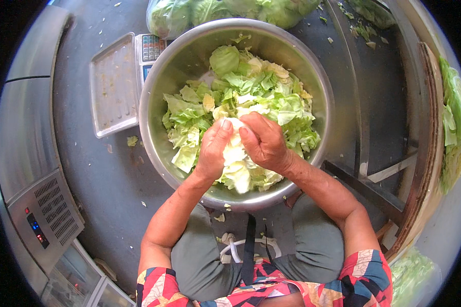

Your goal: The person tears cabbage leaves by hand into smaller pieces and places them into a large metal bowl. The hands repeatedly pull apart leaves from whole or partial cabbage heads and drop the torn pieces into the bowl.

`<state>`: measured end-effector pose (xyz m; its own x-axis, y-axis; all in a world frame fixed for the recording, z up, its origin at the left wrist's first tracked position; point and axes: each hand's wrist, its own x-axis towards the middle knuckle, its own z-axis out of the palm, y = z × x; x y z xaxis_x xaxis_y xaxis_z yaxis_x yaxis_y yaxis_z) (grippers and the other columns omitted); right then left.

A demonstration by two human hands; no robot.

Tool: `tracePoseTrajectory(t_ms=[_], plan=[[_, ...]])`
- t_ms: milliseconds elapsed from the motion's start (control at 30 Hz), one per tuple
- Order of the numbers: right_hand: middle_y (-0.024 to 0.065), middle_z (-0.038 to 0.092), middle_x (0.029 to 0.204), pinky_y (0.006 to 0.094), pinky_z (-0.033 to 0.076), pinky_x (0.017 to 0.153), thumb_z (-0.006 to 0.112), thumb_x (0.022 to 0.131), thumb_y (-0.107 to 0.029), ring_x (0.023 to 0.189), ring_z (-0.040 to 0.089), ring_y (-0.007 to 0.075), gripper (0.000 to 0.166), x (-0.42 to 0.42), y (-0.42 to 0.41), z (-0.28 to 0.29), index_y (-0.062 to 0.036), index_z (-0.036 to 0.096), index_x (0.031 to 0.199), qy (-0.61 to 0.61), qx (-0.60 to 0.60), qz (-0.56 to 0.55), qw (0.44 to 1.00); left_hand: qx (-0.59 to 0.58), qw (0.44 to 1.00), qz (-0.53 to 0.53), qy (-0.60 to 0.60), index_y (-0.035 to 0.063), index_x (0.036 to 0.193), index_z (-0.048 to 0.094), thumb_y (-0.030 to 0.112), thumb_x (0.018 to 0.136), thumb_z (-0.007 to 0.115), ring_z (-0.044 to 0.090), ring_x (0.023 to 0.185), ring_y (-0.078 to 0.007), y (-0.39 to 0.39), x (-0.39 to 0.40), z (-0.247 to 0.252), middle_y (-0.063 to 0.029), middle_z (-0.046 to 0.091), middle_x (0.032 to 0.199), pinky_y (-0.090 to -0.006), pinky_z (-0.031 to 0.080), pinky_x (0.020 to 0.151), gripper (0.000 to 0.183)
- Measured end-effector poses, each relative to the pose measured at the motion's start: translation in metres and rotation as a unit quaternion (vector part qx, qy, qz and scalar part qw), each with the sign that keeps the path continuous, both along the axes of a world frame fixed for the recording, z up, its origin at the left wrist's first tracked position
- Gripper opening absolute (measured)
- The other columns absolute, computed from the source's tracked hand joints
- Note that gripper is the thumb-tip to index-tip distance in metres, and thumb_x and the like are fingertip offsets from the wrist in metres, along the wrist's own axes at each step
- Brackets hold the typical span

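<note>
A large round metal basin (153, 82) stands before me, partly filled with torn green and pale leaves, lettuce or cabbage (261, 82). Over the near half of the basin, my left hand (216, 147) grips a pale piece of leafy vegetable (235, 132), its thumb on top. My right hand (265, 142) holds the same piece from the other side with bent fingers. The two hands are close together, thumbs near each other. Loose pale leaves lie just below them. The undersides of both hands are hidden, and so is much of the held piece.
A scale with a metal tray (115, 84) stands left of the basin. A clear plastic bag of leafy heads (230, 11) lies beyond it. At right are a metal-framed table (384, 195) and more leafy vegetables (453, 111). A steel appliance (27, 126) lines the left. Leaf scraps dot the floor.
</note>
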<state>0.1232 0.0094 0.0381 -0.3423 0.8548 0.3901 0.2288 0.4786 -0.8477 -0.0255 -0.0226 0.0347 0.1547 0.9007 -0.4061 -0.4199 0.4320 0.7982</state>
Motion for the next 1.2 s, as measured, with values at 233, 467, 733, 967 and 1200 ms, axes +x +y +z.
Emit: tracePoseTrajectory(t_ms=[233,467,733,967,1200], plan=[[0.0113,0.047,0.066,0.039,0.041,0.047,0.061,0.079,-0.002,0.052,0.05,0.0292,0.014,0.015,0.001,0.013,0.0014,0.053,0.09,-0.054,0.079,0.148,0.984,-0.178,0.965,-0.119,-0.153,0.006,0.094,0.058,0.035,0.096,0.047,0.057,0.061,-0.0156,0.0,-0.029,0.005,-0.0049,0.061,0.074,-0.0292,0.048,0.054,0.031],[0.0153,0.061,0.088,0.0376,0.049,0.065,0.066,0.081,-0.015,0.076,0.061,0.0309,0.017,0.038,0.021,0.031,-0.0012,0.061,0.09,-0.146,0.035,0.124,0.981,-0.128,0.987,0.07,-0.072,0.0072,0.101,0.057,0.038,0.098,0.044,0.059,0.066,-0.0096,0.014,-0.058,-0.025,-0.0028,0.062,0.083,-0.0244,0.05,0.054,0.033],[0.0127,0.063,0.09,0.0339,0.048,0.068,0.064,0.088,-0.025,0.082,0.058,0.018,0.03,0.004,0.006,-0.004,0.0014,0.061,0.101,-0.041,-0.492,0.081,0.866,0.141,0.973,0.086,0.163,0.0056,0.11,0.05,0.04,0.098,0.045,0.053,0.081,-0.0121,0.007,0.003,-0.027,-0.006,0.056,0.096,-0.0249,0.045,0.068,0.037],[0.013,0.051,0.065,0.0335,0.04,0.05,0.067,0.082,-0.015,0.053,0.048,0.025,0.02,0.001,0.007,0.003,-0.0001,0.055,0.074,-0.08,-0.146,0.08,0.983,0.156,0.944,-0.024,0.289,0.0025,0.09,0.055,0.041,0.096,0.048,0.049,0.064,-0.0129,0.029,-0.016,-0.01,-0.0034,0.055,0.072,-0.028,0.041,0.058,0.04],[0.0084,0.052,0.068,0.0373,0.047,0.052,0.065,0.08,-0.013,0.06,0.058,0.0271,0.015,-0.005,0.014,0.011,-0.006,0.051,0.079,-0.127,0.072,0.171,0.974,-0.209,0.966,0.049,-0.146,0.0101,0.089,0.058,0.041,0.097,0.046,0.05,0.046,-0.0087,0.035,-0.03,-0.027,0.0007,0.056,0.066,-0.0214,0.034,0.034,0.034]])
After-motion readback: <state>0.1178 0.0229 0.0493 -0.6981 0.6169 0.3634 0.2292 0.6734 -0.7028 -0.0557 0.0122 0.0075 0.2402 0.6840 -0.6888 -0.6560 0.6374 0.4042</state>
